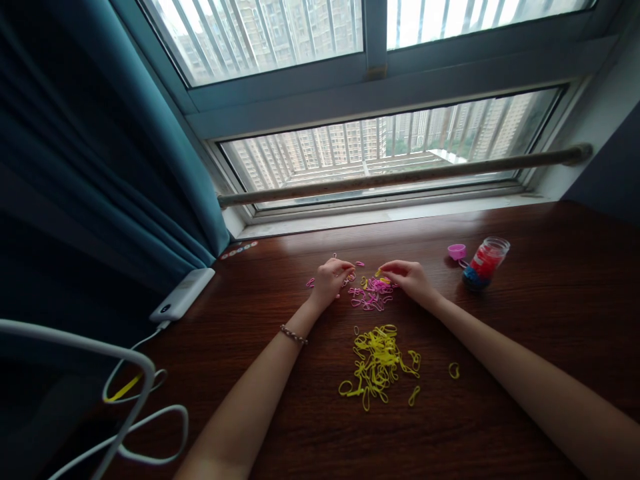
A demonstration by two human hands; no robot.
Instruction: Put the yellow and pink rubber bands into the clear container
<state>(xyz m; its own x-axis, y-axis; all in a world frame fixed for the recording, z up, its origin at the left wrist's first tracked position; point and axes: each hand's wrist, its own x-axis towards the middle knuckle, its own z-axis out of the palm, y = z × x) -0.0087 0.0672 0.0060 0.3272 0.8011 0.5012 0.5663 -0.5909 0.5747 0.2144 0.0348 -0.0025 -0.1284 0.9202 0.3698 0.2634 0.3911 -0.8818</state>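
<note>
My left hand [330,280] is at the left of a small pile of pink rubber bands [371,295], thumb and fingertips pinched together; what sits between them is too small to make out. On the pile's right side, my right hand [407,277] pinches what looks like a yellow rubber band [379,273] between thumb and finger. A few other yellow bands lie among the pink ones. Nearer to me is a larger heap of yellow rubber bands [379,363], with a single yellow band [453,370] apart on its right.
At the right stands an open clear jar [486,263] with red and blue contents, beside a pink lid [457,251]. A white power bank [183,295] with a white cable [145,393] lies at the left by the blue curtain [165,133]. A barred window is behind the table [310,427].
</note>
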